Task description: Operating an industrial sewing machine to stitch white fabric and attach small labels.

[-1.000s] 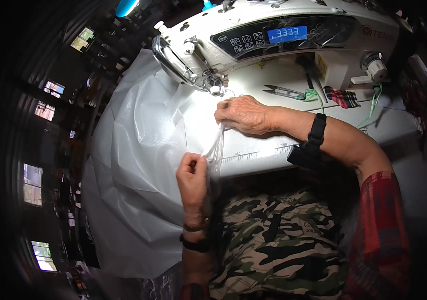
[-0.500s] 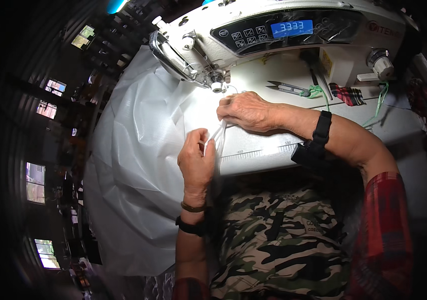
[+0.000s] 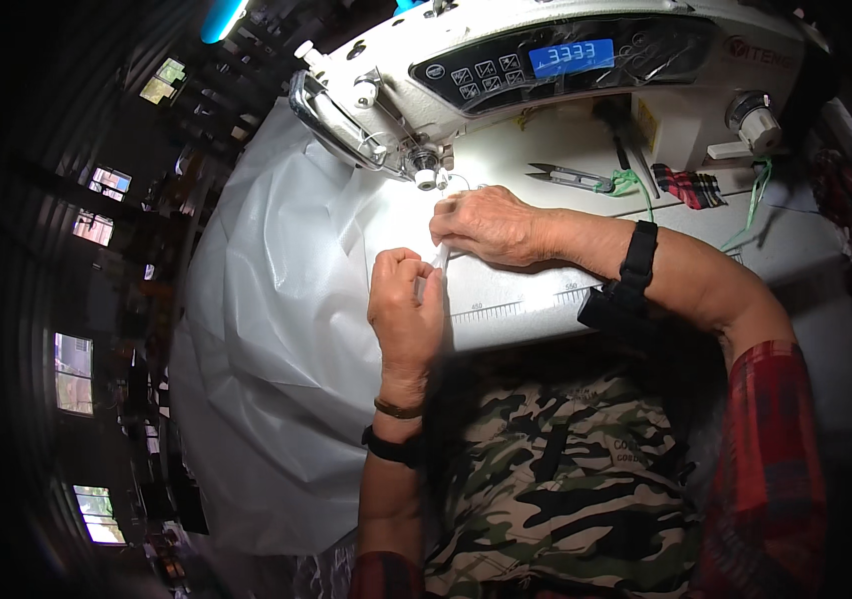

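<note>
Right now both hands are pinching a narrow white strip by the needle: left hand closed, right hand gripping. Keeping it taut and flat is likely helping.

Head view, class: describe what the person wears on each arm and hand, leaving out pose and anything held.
Both hands are bare. The left hand has a thin bracelet and a black band at its wrist. The right hand has a black strap on the forearm and a red plaid sleeve pushed up.

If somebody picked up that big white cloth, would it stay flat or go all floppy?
Probably floppy: the white cloth already drapes off the table edge in soft folds. It looks thin and likely light, since the left hand and right hand pinch a narrow bit of it easily.
</note>
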The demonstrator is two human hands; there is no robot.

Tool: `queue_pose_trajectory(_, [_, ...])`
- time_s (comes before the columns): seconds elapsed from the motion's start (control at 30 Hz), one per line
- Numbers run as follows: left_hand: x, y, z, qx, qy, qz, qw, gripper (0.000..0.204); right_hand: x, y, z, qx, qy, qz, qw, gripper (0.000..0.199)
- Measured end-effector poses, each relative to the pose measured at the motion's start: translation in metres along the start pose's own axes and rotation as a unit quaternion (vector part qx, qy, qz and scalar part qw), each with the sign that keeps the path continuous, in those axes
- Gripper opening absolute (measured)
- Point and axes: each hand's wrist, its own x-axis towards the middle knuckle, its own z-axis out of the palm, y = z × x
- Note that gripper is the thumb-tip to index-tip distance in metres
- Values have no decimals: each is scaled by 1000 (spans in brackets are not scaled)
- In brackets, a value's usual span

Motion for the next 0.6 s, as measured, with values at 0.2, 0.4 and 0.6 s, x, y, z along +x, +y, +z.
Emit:
queue_pose_trajectory(0.2, [1,-7,-1,-395,-35,-282,873,9,-1,-2,-2,40,-4,25,999,14])
queue_pose_trajectory(0.4, [-4,-13,-5,-319,-72,-277,904,11,-1,1,2,30,-6,0,1000,16])
queue_pose_trajectory(0.6, [-3,16,-9,-244,-31,-227,942,25,-1,2,-1,20,-13,16,1000,20])
